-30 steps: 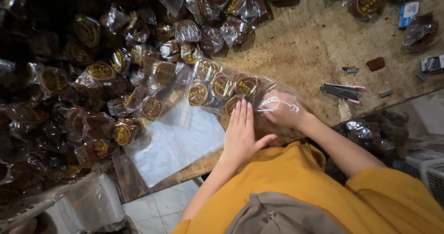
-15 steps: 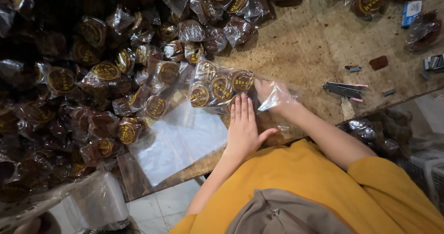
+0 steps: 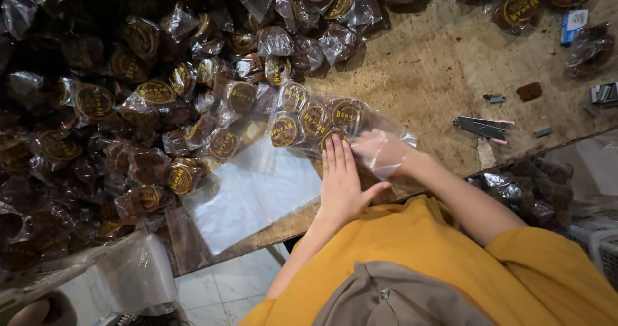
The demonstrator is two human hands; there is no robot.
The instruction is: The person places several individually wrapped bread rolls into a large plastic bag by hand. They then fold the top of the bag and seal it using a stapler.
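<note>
Clear plastic is what I have under both hands: a see-through bag [image 3: 322, 116] lying on the worn wooden desk [image 3: 444, 62], already holding several round dark cakes with gold-and-brown labels [image 3: 313, 120] set side by side. My left hand [image 3: 341, 181] lies flat, fingers straight and together, pressing down on the near edge of the bag beside the lowest cake. My right hand [image 3: 385, 152] is inside the bag's open mouth, wrapped in the film; its fingers look loosely curled, but the plastic blurs them too much for me to tell whether they pinch anything. I judge the step to be filling and settling the bag, with the cakes pushed toward the closed end. The next move, as I read it, calls for easing my right hand out without dragging the cakes along, while the left keeps the row flat. Just beside the bag, toward me, lies a stack of empty clear bags [image 3: 251, 194], and left of that a big heap of wrapped cakes [image 3: 129, 107]. A stapler [image 3: 481, 127] lies well apart to my right, with loose staple strips [image 3: 543, 132] near it.
</note>
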